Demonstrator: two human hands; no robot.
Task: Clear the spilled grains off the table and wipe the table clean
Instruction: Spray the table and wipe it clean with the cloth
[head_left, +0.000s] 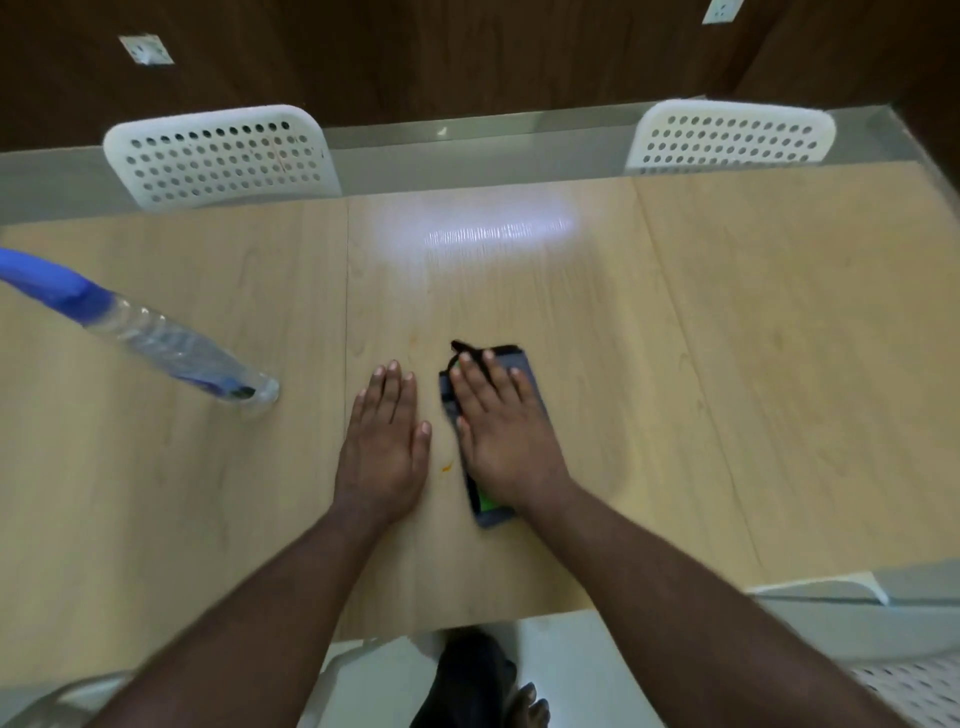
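A folded grey cloth (522, 371) with black and green trim lies flat on the light wooden table (727, 338).

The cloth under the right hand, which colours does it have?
Grey cloth with black trim and a green patch, seen in the head view.

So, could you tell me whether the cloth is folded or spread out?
Folded: the cloth forms a compact, narrow pad under the flat right hand.

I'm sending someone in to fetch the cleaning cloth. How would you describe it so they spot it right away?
Start at the light wooden table with white perforated chairs along its far side. Near the front middle, two hands lie flat; the cloth is under the right hand. It is the only fabric there: dark grey with a black strap and a green patch, unlike the clear bottle off to the left.
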